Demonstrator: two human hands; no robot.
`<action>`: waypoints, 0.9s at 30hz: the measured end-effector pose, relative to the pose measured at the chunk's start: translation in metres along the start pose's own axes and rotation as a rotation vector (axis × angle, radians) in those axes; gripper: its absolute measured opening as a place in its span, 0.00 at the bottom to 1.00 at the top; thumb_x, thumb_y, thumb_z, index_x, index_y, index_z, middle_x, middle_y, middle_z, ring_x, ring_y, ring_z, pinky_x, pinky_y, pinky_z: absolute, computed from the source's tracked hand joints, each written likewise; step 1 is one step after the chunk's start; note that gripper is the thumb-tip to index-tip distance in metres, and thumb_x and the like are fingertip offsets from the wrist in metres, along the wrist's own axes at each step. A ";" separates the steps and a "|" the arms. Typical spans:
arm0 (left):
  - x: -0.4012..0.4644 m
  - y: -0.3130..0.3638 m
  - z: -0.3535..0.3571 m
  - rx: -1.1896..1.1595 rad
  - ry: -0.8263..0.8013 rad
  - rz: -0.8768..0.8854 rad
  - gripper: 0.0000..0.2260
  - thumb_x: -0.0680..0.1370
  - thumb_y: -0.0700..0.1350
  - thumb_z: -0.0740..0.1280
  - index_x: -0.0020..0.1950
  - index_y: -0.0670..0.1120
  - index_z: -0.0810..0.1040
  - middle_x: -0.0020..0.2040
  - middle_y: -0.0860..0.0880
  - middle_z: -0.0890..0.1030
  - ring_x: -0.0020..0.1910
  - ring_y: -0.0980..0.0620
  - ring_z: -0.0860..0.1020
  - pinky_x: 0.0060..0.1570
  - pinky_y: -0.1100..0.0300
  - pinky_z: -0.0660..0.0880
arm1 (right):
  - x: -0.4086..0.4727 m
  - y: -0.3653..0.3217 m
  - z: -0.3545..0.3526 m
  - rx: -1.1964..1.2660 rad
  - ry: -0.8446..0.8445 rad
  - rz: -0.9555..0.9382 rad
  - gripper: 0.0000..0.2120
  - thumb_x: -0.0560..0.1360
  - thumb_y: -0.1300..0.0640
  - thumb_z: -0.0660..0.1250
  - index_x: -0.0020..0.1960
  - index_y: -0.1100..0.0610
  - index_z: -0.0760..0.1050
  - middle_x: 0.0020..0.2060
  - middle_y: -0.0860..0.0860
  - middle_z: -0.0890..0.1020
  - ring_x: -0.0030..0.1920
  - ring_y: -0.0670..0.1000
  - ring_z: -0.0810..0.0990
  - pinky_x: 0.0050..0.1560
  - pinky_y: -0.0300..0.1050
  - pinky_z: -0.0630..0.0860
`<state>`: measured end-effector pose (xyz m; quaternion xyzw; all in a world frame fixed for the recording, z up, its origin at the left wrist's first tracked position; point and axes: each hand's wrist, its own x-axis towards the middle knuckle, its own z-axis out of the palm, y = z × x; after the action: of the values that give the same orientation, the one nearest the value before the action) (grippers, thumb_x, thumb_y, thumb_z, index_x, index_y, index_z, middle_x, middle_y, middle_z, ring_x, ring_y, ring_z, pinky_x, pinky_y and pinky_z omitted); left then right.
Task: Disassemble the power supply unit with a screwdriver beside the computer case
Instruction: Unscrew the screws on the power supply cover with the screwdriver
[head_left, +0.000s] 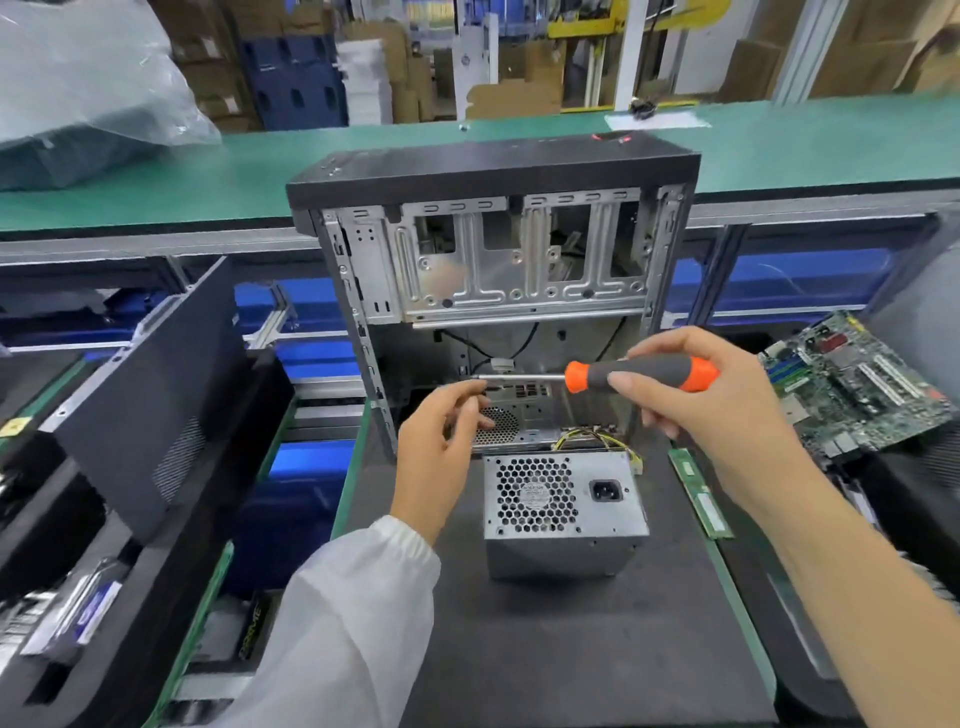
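Gripping the orange-and-grey screwdriver (623, 376) by its handle, the right hand (711, 395) holds it level above the power supply unit (563, 512), shaft pointing left. The left hand (441, 441) pinches the shaft's tip with curled fingers. The unit sits fan-side up on the dark mat (571, 649), just before the open computer case (493, 270).

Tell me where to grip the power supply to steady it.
Grip the power supply across its left and right side walls, coming from above. It stands clear on the mat, fan grille up, and those plain walls keep fingers off the grille and socket.
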<state>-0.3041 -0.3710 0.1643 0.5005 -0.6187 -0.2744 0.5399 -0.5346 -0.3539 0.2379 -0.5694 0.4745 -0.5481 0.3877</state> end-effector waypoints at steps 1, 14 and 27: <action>0.000 0.003 0.006 0.061 0.018 0.045 0.08 0.80 0.36 0.64 0.57 0.44 0.79 0.49 0.50 0.79 0.45 0.54 0.80 0.49 0.64 0.76 | 0.003 -0.003 -0.002 0.010 0.012 -0.010 0.11 0.66 0.59 0.78 0.45 0.53 0.79 0.27 0.49 0.79 0.24 0.47 0.73 0.25 0.36 0.69; -0.012 0.004 0.057 0.160 -0.330 0.051 0.06 0.75 0.40 0.73 0.51 0.44 0.82 0.47 0.51 0.79 0.49 0.59 0.77 0.52 0.68 0.72 | 0.009 -0.008 0.014 -0.344 0.017 -0.296 0.13 0.74 0.52 0.71 0.46 0.57 0.69 0.30 0.45 0.73 0.30 0.41 0.72 0.32 0.29 0.67; -0.023 -0.002 0.064 -0.133 -0.382 -0.137 0.27 0.67 0.20 0.52 0.57 0.40 0.78 0.56 0.44 0.81 0.59 0.52 0.78 0.64 0.60 0.72 | -0.001 0.002 -0.003 -0.411 0.012 -0.343 0.15 0.74 0.49 0.69 0.48 0.57 0.66 0.32 0.51 0.78 0.31 0.49 0.75 0.33 0.43 0.73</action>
<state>-0.3657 -0.3633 0.1358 0.4436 -0.6548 -0.4406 0.4246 -0.5382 -0.3531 0.2355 -0.7050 0.4747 -0.5012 0.1627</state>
